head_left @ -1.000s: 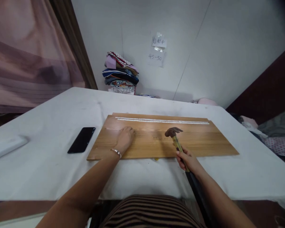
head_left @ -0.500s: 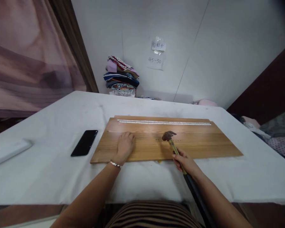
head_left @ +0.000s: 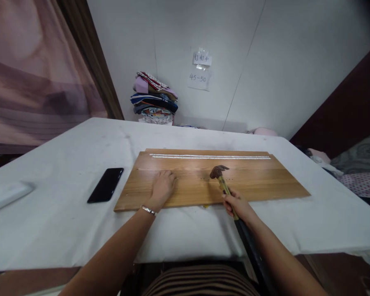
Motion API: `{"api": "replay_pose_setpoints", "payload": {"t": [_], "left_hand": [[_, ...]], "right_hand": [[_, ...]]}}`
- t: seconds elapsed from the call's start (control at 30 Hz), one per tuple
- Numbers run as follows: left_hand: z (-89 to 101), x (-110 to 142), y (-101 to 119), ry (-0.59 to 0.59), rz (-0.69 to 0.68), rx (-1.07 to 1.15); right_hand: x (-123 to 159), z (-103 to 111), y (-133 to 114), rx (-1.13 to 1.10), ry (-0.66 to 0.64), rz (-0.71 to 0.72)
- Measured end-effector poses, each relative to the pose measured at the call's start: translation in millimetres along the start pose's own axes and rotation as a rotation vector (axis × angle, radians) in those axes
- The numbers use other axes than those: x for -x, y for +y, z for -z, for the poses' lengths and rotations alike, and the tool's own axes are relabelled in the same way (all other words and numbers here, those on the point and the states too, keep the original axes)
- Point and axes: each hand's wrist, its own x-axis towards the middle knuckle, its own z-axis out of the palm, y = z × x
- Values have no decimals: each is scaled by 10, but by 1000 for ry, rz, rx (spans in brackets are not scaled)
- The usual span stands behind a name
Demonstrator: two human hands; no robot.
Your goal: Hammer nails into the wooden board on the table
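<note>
A wooden board [head_left: 188, 191] with wood grain lies flat on a white-covered table. My left hand [head_left: 164, 186] rests on its left part, fingers bent and pressed together. A tiny speck shows at the fingertips, too small to name. My right hand [head_left: 238, 204] is wrapped round the handle of a claw hammer [head_left: 223, 184], below its yellow-and-dark upper part. The rusty hammer head hangs over the middle of the board, its claw pointing right. Beneath the head, a row of small dark dots runs along the board. I cannot tell whether they are nails or holes.
Two thin white strips [head_left: 209, 157] run along the board's far edge. A black phone [head_left: 105, 185] lies left of the board. At the table's left edge is a white object [head_left: 9, 195]. Folded cloths [head_left: 154, 98] are stacked at the back, below paper notes [head_left: 199, 78] on the wall.
The view has shifted slightly, so the scene sits a little further left. My left hand stays on the board. The hammer, still in my right hand, is raised very slightly or nearly unchanged.
</note>
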Motion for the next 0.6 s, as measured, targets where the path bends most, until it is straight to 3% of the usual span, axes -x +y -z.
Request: {"api": "replay_pose_setpoints", "payload": {"t": [0.6], "left_hand": [[-33,-6,12,-17,-205,39]], "right_hand": [[-184,-30,52,65,-20,30]]}}
